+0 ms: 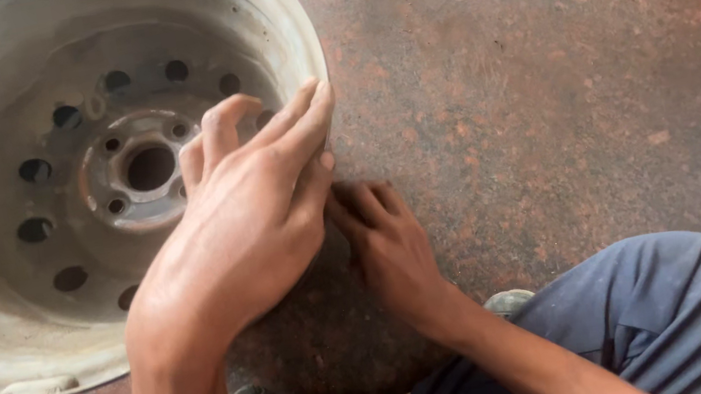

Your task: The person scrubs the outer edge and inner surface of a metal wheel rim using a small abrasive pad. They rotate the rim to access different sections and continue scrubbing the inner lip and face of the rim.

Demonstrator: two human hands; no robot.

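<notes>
- A steel wheel rim (pixel 30 304) lies flat on the reddish speckled floor (pixel 556 71), open side up, filling the left of the view.
- The left hand (pixel 233 225) rests over the rim's right edge, fingers loosely spread and slightly bent; the fingertips (pixel 312 104) touch the rim's lip. It grips nothing that can be seen.
- The right hand (pixel 390 238) lies just beside the rim on the floor, partly tucked under the left hand, fingers curled down against the floor near the rim's lower edge. Whether it pinches anything there cannot be told.
- One rim, two hands.
- In the rim's dish: one central hub hole (pixel 149 168), small bolt holes ringed about it, and a ring of round vent holes farther out, some hidden by the left hand.
- The dish holds nothing loose, only dust and rust stains.
- The person's knee in blue-grey trousers (pixel 668 306) is at the lower right, well apart from the rim.
</notes>
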